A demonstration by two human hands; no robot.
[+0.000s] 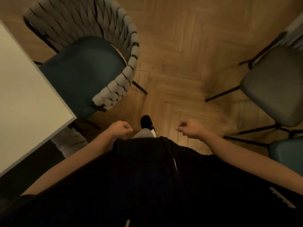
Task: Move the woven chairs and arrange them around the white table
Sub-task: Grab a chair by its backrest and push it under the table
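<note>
The white table [24, 99] fills the left edge, its corner pointing toward me. A woven chair [82, 66] with a dark teal seat and grey braided back stands against the table's right side. A second chair [275, 89] with a grey seat and black legs stands at the right, and a teal seat [288, 153] shows below it. The woven back of another chair [70, 143] peeks out under the table corner. My left hand [120, 128] and my right hand [189, 129] hang in front of my body, fingers curled shut, holding nothing and touching no chair.
Herringbone wood floor [180, 54] runs between the left chair and the right chairs. My black shoe [146, 122] is on it, just ahead of my dark sweater. Black chair legs stick out onto the floor from both sides.
</note>
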